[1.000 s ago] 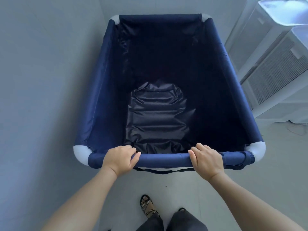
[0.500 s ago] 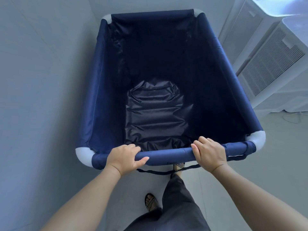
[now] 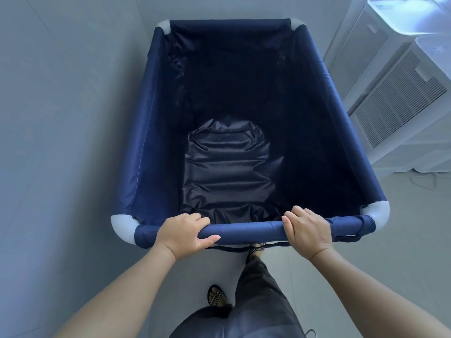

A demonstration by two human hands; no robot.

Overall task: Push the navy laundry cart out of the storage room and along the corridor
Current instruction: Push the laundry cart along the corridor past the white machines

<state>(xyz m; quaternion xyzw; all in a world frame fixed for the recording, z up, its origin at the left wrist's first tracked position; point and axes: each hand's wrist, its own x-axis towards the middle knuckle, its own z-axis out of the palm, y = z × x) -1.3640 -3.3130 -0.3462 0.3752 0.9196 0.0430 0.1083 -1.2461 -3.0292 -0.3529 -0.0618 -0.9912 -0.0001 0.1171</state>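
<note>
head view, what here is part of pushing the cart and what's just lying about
Part of the job:
- navy cart, nothing visible inside
- left hand gripping its near rail
- right hand gripping the same rail

Just lying about:
- white air units on the right
- cord on the floor

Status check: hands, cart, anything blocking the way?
Left hand and right hand both gripping the near rail. Navy cart empty, wall close on left. White units close on right; floor cord beside them.
</note>
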